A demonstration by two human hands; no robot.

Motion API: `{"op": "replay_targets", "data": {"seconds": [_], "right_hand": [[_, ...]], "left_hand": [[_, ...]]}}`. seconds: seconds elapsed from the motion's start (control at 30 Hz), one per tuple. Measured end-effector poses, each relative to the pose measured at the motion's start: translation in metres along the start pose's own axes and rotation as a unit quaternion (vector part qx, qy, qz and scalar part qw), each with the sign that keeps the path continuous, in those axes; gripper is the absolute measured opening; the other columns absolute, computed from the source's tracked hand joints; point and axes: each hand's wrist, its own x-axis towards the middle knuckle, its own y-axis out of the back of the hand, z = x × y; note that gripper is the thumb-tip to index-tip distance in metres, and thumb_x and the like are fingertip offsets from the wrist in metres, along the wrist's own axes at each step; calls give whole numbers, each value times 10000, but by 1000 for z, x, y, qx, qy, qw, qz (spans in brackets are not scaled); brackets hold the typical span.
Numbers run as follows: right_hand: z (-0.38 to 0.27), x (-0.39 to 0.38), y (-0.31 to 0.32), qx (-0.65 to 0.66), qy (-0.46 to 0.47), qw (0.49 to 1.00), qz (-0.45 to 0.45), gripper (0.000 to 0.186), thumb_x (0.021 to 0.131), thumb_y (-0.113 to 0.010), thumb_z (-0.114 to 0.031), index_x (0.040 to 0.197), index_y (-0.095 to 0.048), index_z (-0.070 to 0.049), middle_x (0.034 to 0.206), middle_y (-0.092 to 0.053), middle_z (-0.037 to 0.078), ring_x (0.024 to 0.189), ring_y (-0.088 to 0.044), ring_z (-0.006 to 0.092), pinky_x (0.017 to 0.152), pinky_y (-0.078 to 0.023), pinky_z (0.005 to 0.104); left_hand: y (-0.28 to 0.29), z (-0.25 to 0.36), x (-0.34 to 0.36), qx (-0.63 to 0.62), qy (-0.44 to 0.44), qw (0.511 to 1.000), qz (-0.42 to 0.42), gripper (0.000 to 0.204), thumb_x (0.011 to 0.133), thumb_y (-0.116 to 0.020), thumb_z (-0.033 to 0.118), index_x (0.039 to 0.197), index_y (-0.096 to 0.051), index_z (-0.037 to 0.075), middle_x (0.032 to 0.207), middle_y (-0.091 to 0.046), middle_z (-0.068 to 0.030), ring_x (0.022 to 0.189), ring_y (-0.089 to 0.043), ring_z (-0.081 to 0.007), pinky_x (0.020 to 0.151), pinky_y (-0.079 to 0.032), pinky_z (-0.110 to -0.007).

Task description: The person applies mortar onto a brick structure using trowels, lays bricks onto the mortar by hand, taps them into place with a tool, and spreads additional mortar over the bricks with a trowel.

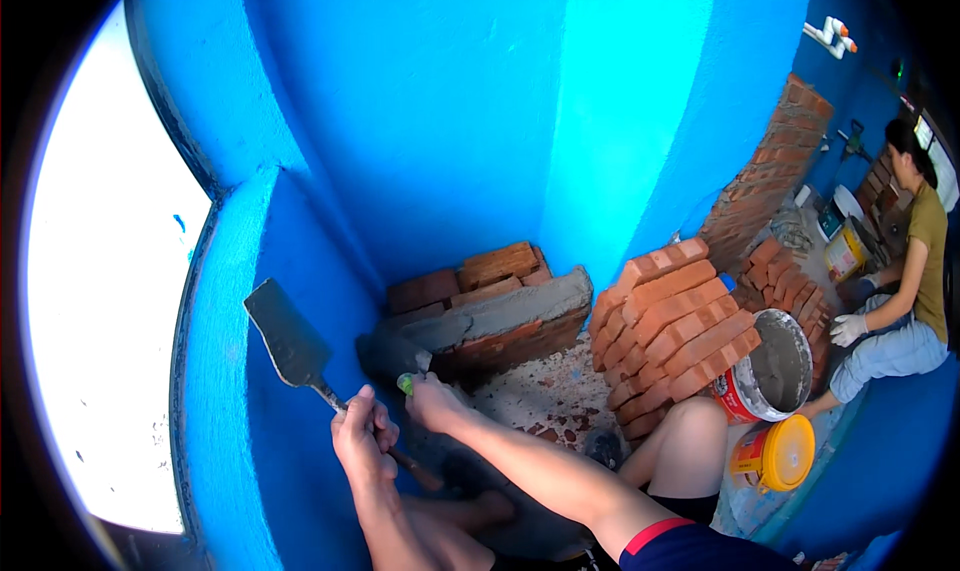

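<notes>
My left hand [362,437] is wrapped round the handle of a trowel [287,336], its grey blade raised toward the blue side wall. Its wooden handle end shows below my fist. My right hand [435,403] reaches across and grips a second trowel [388,355] with green on its handle. This mortar-smeared blade is held at the left end of a low brick wall [510,346]. Grey mortar [500,306] coats that wall's top and near face. Behind the mortar lie several loose bricks [500,268].
A stack of red bricks [680,321] stands at my right, beside a bucket of mortar [780,366] and a yellow lidded bucket [785,453]. Further right a gloved co-worker [925,241] sits near more bricks [785,279]. A bright opening [110,291] lies left.
</notes>
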Motion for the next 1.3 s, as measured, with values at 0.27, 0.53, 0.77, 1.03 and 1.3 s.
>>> {"op": "replay_targets", "data": {"seconds": [0.27, 0.53, 0.77, 1.03, 1.3], "right_hand": [[20, -2, 31, -41, -31, 999, 5, 421, 887, -520, -199, 1241, -522, 29, 1236, -513, 269, 1104, -557, 410, 937, -459, 456], [76, -39, 104, -47, -91, 994, 27, 429, 909, -510, -244, 1220, -528, 51, 1151, -582, 256, 1080, -580, 370, 948, -462, 442], [140, -56, 151, -110, -101, 977, 152, 412, 881, -544, -252, 1152, -563, 58, 1086, -606, 280, 1056, -583, 389, 937, -455, 444], [149, -92, 173, -162, -148, 950, 222, 421, 894, -557, -239, 1206, -451, 22, 1153, -495, 229, 1037, -546, 421, 865, -462, 498], [159, -106, 143, -157, -127, 915, 349, 441, 880, -587, -230, 1236, -447, -10, 1133, -481, 208, 1014, -559, 411, 802, -481, 502]], "left_hand": [[4, 0, 5, 1, -4, 1000, -8, 339, 888, -577, 195, 596, -422, 115, 510, -424, -1, 377, -309, -79, 384, -244, -232], [4, 1, 3, -9, 19, 999, -34, 313, 894, -573, 213, 633, -429, 117, 540, -440, -15, 379, -291, -87, 412, -262, -256], [-8, -1, -1, -7, 34, 998, -44, 305, 887, -577, 216, 638, -436, 114, 536, -437, -8, 382, -296, -88, 410, -257, -250], [-18, -5, -3, -7, 42, 997, -60, 356, 871, -592, 208, 571, -420, 124, 514, -432, -8, 390, -323, -90, 407, -259, -238], [-29, -5, -7, 24, 42, 997, -55, 361, 870, -595, 193, 556, -432, 124, 500, -429, -3, 392, -331, -88, 407, -253, -231]]}}
